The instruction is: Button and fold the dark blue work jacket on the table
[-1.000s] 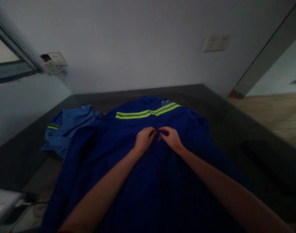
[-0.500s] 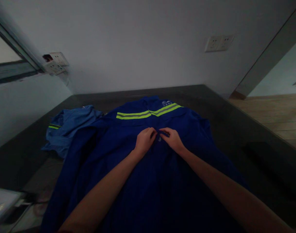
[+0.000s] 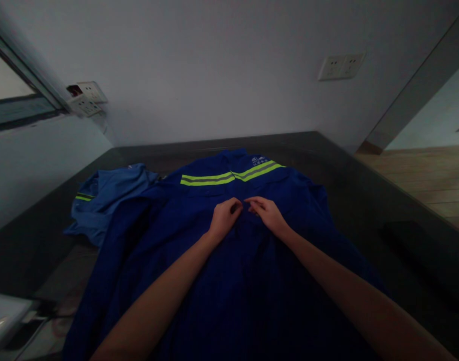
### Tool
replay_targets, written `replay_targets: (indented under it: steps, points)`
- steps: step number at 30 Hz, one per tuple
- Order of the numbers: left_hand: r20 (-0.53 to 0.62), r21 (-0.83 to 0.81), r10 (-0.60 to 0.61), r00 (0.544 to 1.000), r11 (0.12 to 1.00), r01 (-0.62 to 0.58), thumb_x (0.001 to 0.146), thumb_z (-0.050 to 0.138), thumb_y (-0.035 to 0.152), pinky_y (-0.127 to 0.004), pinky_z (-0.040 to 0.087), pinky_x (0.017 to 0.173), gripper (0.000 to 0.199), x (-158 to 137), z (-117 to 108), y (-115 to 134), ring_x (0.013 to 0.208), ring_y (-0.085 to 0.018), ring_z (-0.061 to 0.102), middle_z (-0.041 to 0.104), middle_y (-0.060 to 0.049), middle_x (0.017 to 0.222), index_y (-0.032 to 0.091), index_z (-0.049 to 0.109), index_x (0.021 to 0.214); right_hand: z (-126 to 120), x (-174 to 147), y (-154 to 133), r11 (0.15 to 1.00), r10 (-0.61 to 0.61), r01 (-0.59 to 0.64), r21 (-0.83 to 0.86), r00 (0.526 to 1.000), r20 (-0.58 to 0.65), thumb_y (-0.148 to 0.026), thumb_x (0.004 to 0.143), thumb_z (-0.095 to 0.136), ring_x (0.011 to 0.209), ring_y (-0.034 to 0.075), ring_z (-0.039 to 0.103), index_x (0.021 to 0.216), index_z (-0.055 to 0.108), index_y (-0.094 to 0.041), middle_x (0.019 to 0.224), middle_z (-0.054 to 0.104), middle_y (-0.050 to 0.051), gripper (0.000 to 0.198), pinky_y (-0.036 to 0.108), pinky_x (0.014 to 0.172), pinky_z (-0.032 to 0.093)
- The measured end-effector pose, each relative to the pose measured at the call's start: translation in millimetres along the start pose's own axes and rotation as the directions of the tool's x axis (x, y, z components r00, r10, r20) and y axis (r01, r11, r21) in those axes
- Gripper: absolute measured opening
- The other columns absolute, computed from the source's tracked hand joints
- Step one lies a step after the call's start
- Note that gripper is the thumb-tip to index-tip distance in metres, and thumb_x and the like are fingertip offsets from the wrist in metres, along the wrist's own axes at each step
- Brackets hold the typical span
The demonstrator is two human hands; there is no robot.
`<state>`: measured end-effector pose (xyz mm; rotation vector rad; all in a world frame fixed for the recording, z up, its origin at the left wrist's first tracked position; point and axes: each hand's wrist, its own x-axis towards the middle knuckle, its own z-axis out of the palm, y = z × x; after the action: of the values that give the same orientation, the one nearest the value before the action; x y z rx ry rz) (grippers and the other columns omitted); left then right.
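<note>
A dark blue work jacket (image 3: 199, 220) lies spread front side up, its collar away from me and a yellow-green reflective band (image 3: 208, 179) across the chest. At the middle of its front, below the band, my left hand (image 3: 226, 213) pinches the edge of the front opening between thumb and fingers. Just to the right, my right hand (image 3: 269, 213) is closed, thumb and index finger together at the same edge. The fingertips of both hands nearly meet. Whatever small fastening lies between them is too dark to make out.
A lighter blue folded garment (image 3: 109, 193) lies left of the jacket on the dark table (image 3: 289, 143). A black object (image 3: 413, 250) rests at the right. White equipment with cables (image 3: 7, 316) sits at the lower left. Wall sockets (image 3: 342, 66) are behind.
My right hand's fingers have shifted slightly at the front opening, and the pale spot below the fingertips no longer shows. My left hand stays at nearly the same place.
</note>
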<state>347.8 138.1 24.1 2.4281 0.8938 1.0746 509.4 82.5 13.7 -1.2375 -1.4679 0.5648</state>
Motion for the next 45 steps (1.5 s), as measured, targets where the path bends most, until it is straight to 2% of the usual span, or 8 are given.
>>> replay_targets:
  steps: [7,12,17,23,29,38,42,45]
  points:
    - [-0.013,-0.055,-0.045,0.999,0.997,0.044,0.080,0.058,0.018,-0.021,0.044,0.066,0.007,-0.7,-0.9,-0.5,0.070,-0.013,0.062,0.068,0.002,0.077,0.019,0.064,0.082,3.3,0.1,-4.5,0.989,-0.093,0.079,-0.121,0.990,-0.108,-0.022,0.076,0.060,0.071,0.016,0.063,0.076,0.066,-0.017,0.076,0.069,0.004,0.008,0.027,0.069,0.047]
    - [0.055,-0.071,-0.068,0.996,0.995,0.072,0.078,0.058,0.015,-0.022,0.045,0.066,0.009,2.1,-5.1,5.6,0.072,-0.013,0.063,0.069,0.001,0.077,0.019,0.065,0.081,2.9,0.0,-4.8,0.988,-0.085,0.073,-0.135,0.993,-0.083,-0.019,0.073,0.062,0.066,0.015,0.059,0.075,0.062,-0.018,0.069,0.064,0.000,0.002,0.024,0.062,0.044]
    - [0.117,-0.110,-0.177,0.977,0.976,0.189,0.077,0.058,0.012,-0.023,0.048,0.068,0.012,7.8,-8.1,14.5,0.075,-0.015,0.066,0.071,-0.001,0.078,0.018,0.066,0.081,3.0,-1.1,-4.2,0.977,-0.104,0.089,-0.192,0.992,-0.066,-0.017,0.073,0.061,0.063,0.014,0.055,0.072,0.057,-0.019,0.064,0.059,-0.002,0.005,0.023,0.058,0.039]
    - [0.067,-0.206,-0.263,0.963,0.940,0.271,0.078,0.062,0.024,-0.024,0.049,0.065,0.008,6.5,-5.1,21.6,0.072,-0.016,0.066,0.071,-0.003,0.077,0.017,0.064,0.081,4.4,-3.3,-3.6,0.921,-0.200,0.168,-0.352,0.978,-0.056,-0.014,0.077,0.058,0.064,0.014,0.052,0.073,0.054,-0.020,0.067,0.055,-0.002,0.008,0.024,0.059,0.036]
    - [0.060,-0.374,-0.371,0.927,0.852,0.365,0.074,0.064,0.026,-0.021,0.043,0.055,0.011,4.7,2.3,11.7,0.062,-0.014,0.061,0.065,0.000,0.065,0.016,0.060,0.074,7.8,-6.5,-4.0,0.918,-0.242,0.213,-0.333,0.969,-0.047,-0.014,0.078,0.058,0.068,0.016,0.054,0.079,0.056,-0.019,0.071,0.057,0.000,0.005,0.026,0.063,0.039]
    - [0.008,-0.421,-0.346,0.938,0.850,0.317,0.074,0.062,0.027,-0.021,0.041,0.055,0.013,0.4,6.6,5.0,0.060,-0.012,0.057,0.061,0.002,0.062,0.016,0.057,0.069,8.6,-7.2,-5.3,0.935,-0.214,0.175,-0.309,0.972,-0.099,-0.026,0.082,0.059,0.064,0.016,0.056,0.076,0.059,-0.019,0.069,0.060,0.001,0.009,0.026,0.060,0.040]
    - [0.001,-0.407,-0.330,0.944,0.862,0.302,0.074,0.062,0.025,-0.020,0.041,0.055,0.011,-1.8,8.1,7.0,0.060,-0.011,0.057,0.061,0.001,0.064,0.016,0.057,0.070,9.0,-5.2,-1.3,0.948,-0.174,0.137,-0.288,0.979,-0.108,-0.025,0.082,0.060,0.063,0.015,0.057,0.086,0.062,-0.019,0.069,0.062,0.000,0.008,0.025,0.061,0.041]
    - [-0.011,-0.394,-0.305,0.952,0.876,0.276,0.074,0.062,0.024,-0.021,0.042,0.057,0.010,-3.2,8.9,8.2,0.061,-0.012,0.058,0.062,0.001,0.065,0.016,0.057,0.072,9.3,-4.6,0.8,0.944,-0.196,0.158,-0.289,0.975,-0.108,-0.022,0.081,0.060,0.066,0.015,0.058,0.083,0.064,-0.018,0.072,0.064,0.001,0.005,0.025,0.063,0.042]
